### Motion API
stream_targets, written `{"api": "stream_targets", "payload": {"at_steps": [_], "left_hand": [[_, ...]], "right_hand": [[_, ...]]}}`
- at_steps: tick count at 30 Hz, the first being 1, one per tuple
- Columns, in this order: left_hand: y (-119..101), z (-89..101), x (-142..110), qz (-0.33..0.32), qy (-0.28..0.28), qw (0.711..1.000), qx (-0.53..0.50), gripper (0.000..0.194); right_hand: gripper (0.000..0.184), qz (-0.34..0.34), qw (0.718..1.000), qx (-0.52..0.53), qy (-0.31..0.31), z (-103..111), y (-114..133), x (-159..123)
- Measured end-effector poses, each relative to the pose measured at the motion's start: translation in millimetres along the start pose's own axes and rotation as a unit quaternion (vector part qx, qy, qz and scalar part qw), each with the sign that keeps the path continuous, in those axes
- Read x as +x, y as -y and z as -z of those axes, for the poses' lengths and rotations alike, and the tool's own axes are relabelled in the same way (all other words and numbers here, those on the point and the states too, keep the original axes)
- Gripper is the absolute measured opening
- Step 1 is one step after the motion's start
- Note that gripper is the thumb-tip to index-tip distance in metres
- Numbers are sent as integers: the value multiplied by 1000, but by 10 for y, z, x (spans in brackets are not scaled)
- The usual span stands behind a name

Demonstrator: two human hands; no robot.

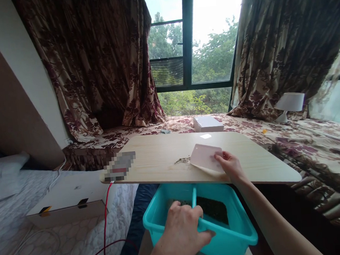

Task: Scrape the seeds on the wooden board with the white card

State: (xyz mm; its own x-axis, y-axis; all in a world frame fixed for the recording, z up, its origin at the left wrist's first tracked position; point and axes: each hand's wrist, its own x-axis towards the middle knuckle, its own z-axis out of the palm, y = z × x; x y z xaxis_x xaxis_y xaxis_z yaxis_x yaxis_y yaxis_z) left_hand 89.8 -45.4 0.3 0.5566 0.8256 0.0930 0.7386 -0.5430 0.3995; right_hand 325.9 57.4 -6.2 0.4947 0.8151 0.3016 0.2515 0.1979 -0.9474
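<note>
My left hand point(183, 227) has its fingers wrapped over the near rim of a teal plastic tub point(252, 237), close to the tub's middle divider point(194, 195). In the right compartment lies a dark green-brown mass point(212, 209); what it is I cannot make out. Small specks show in the left compartment, which my left hand partly covers. Between thumb and fingers my right hand point(232, 165) pinches a thin, pale pinkish plastic sheet point(205, 156), tilted low over the tabletop. Scattered brownish crumbs point(184, 160) lie on the wood just left of the sheet.
The tub sits below the front edge of a light wooden table point(259, 161). A pixelated object point(121, 166) with a red cable point(106, 216) lies at the table's left end. Beyond are a white box point(208, 123) and a lamp point(289, 103); a larger box point(69, 199) is on the bed.
</note>
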Motion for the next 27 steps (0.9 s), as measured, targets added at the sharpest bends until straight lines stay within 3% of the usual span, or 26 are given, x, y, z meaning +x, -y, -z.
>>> {"api": "stream_targets", "payload": {"at_steps": [6,13,23,27], "left_hand": [[9,-10,-16,-6,-3,1000,8,29],[2,-10,-11,-5,2,1000,6,30],[12,15,-10,-8,1,1000,15,30],[17,-3,-19,-8,-1,1000,13,30]], "right_hand": [[28,-9,999,10,33,-23,11,-46],[28,-10,1000,2,16,-16,15,-41],[35,-66,983,73,155,-35,155,-260],[36,-26,996,62,62,-9,114,-135]]}}
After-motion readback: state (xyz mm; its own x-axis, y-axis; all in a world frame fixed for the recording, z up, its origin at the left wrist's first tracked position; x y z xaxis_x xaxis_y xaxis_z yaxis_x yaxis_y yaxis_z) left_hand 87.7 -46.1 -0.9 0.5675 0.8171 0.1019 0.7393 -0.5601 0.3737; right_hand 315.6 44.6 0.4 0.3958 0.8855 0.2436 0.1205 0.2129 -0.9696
